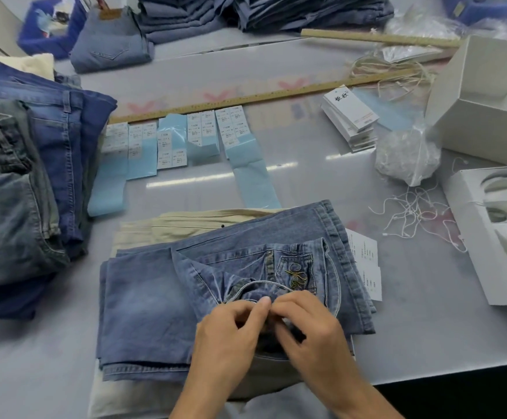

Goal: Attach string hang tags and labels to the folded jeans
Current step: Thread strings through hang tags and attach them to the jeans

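Pinching jeans (246, 285) waistband w/ both hands (231, 334) (309, 325), fingers curled tight; risk: string slips out if grip loosens.

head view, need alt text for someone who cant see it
Two hands, left hand and right hand, pinch the bunched waistband of folded blue jeans on a grey table. Behind lie sticker label strips, a stack of white hang tags, loose white strings and stacked jeans at left.
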Tool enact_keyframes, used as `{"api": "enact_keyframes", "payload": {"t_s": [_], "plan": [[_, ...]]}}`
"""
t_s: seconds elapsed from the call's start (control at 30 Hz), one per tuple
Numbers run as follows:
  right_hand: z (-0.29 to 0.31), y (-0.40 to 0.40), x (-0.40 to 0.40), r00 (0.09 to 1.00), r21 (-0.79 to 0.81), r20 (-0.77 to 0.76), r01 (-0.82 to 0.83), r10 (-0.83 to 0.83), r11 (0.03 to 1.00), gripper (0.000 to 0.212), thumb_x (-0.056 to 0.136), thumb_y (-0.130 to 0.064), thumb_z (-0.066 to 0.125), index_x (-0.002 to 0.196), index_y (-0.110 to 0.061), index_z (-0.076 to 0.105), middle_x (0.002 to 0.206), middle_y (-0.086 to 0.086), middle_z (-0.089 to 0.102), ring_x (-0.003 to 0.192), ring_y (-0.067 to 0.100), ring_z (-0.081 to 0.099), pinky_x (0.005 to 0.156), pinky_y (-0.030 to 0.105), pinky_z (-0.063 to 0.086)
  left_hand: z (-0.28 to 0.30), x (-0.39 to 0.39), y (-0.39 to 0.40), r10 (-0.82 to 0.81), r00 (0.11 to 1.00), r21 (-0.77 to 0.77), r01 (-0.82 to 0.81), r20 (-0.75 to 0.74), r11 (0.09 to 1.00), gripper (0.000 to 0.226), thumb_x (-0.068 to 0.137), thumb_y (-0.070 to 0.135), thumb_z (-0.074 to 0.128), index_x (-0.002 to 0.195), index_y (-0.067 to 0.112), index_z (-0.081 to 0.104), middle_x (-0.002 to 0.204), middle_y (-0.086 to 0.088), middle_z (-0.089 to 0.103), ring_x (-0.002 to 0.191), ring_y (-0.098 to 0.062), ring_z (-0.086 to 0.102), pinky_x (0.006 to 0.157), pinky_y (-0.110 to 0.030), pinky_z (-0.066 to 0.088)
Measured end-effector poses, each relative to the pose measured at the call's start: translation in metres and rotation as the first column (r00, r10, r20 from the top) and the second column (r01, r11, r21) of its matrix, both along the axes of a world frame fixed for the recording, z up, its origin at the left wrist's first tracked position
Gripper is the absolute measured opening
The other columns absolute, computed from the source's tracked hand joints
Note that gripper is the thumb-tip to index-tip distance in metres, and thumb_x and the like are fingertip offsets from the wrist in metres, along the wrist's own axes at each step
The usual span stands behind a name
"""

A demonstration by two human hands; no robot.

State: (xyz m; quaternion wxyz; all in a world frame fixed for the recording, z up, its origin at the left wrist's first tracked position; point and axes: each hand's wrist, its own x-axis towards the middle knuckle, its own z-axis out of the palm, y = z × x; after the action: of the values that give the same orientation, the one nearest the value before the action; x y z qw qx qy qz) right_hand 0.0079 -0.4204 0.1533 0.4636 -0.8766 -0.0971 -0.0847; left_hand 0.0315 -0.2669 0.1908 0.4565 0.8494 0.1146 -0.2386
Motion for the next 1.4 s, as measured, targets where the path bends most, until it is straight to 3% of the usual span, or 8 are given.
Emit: {"api": "enact_keyframes", "payload": {"t_s": [0.1, 0.2, 0.37, 0.6, 0.7, 0.8, 1.0, 1.4], "plan": [[-0.004, -0.001, -0.008, 0.999, -0.034, 0.047, -0.02, 0.021, 0.999, 0.01, 0.089, -0.008, 0.07, 0.098, -0.012, 0.074, 0.097, -0.006, 0.067, 0.091, 0.014, 0.064, 0.077, 0.035, 0.052, -0.007, -0.002, 0.005, 0.114, 0.992, -0.243, -0.124, -0.059, 0.962, 0.029, 0.096, 0.014, 0.067, 0.074, 0.029, 0.08, 0.072, 0.0, 0.077, 0.072, -0.01, 0.073, 0.07, -0.022, 0.053], [-0.007, -0.005, -0.013, 0.999, -0.098, 0.026, 0.038, -0.036, 0.995, 0.011, 0.086, -0.011, 0.074, 0.095, -0.017, 0.072, 0.095, -0.012, 0.066, 0.091, 0.01, 0.063, 0.083, 0.036, 0.049, -0.012, -0.005, 0.011, 0.191, 0.974, -0.37, -0.222, -0.118, 0.902, 0.028, 0.094, 0.001, 0.066, 0.076, 0.016, 0.081, 0.073, -0.01, 0.077, 0.068, -0.011, 0.072, 0.065, -0.015, 0.051], [-0.005, -0.006, -0.014, 0.991, -0.109, -0.059, 0.113, -0.12, 0.988, 0.004, 0.093, -0.026, 0.066, 0.096, -0.027, 0.068, 0.095, -0.021, 0.062, 0.094, 0.0, 0.06, 0.089, 0.033, 0.043, -0.018, -0.01, 0.015, 0.226, 0.956, -0.409, -0.285, -0.188, 0.867, 0.017, 0.094, 0.002, 0.065, 0.083, 0.003, 0.078, 0.066, -0.013, 0.072, 0.059, -0.008, 0.06, 0.06, -0.013, 0.045], [0.005, -0.003, -0.013, 0.988, -0.156, -0.115, 0.08, -0.099, 0.985, 0.012, 0.093, -0.028, 0.064, 0.103, -0.03, 0.069, 0.092, -0.025, 0.064, 0.096, -0.009, 0.054, 0.095, 0.026, 0.039, -0.018, -0.01, 0.015, 0.237, 0.951, -0.449, -0.304, -0.199, 0.84, 0.027, 0.094, 0.003, 0.064, 0.073, 0.011, 0.08, 0.065, -0.013, 0.07, 0.054, -0.008, 0.053, 0.055, -0.013, 0.042], [0.014, -0.001, -0.015, 0.899, -0.008, -0.427, 0.105, -0.098, 0.994, 0.024, 0.094, -0.027, 0.065, 0.108, -0.047, 0.06, 0.092, -0.032, 0.07, 0.1, -0.009, 0.057, 0.091, 0.022, 0.043, -0.018, -0.01, 0.014, 0.216, 0.96, -0.473, -0.276, -0.177, 0.837, 0.031, 0.094, 0.002, 0.064, 0.071, 0.014, 0.08, 0.062, -0.01, 0.067, 0.053, -0.006, 0.053, 0.055, -0.013, 0.041], [0.019, 0.002, -0.008, 0.724, 0.189, -0.69, 0.197, -0.012, 0.962, 0.032, 0.091, -0.016, 0.068, 0.105, -0.043, 0.059, 0.086, -0.016, 0.077, 0.083, 0.004, 0.07, 0.086, 0.034, 0.055, -0.02, -0.011, 0.014, 0.212, 0.965, -0.49, -0.263, -0.157, 0.831, 0.028, 0.094, -0.001, 0.063, 0.072, 0.008, 0.078, 0.057, -0.008, 0.062, 0.053, -0.009, 0.054, 0.057, -0.015, 0.043], [0.027, 0.002, 0.006, 0.697, 0.273, -0.717, 0.277, 0.003, 0.921, 0.024, 0.087, -0.007, 0.072, 0.101, -0.024, 0.066, 0.075, -0.005, 0.076, 0.063, -0.001, 0.062, 0.065, 0.012, 0.044, -0.024, -0.014, 0.015, 0.219, 0.97, -0.478, -0.242, -0.104, 0.844, 0.026, 0.094, 0.001, 0.065, 0.072, 0.007, 0.076, 0.054, -0.006, 0.057, 0.052, -0.01, 0.05, 0.057, -0.017, 0.042], [0.02, 0.003, 0.002, 0.712, 0.267, -0.702, 0.265, -0.001, 0.927, 0.03, 0.085, -0.007, 0.072, 0.085, -0.038, 0.07, 0.076, 0.001, 0.07, 0.066, 0.006, 0.06, 0.062, 0.017, 0.047, -0.03, -0.016, 0.014, 0.207, 0.975, -0.461, -0.22, -0.081, 0.86, 0.029, 0.094, 0.003, 0.066, 0.07, 0.013, 0.077, 0.053, -0.004, 0.057, 0.051, -0.01, 0.05, 0.056, -0.017, 0.042]]}}
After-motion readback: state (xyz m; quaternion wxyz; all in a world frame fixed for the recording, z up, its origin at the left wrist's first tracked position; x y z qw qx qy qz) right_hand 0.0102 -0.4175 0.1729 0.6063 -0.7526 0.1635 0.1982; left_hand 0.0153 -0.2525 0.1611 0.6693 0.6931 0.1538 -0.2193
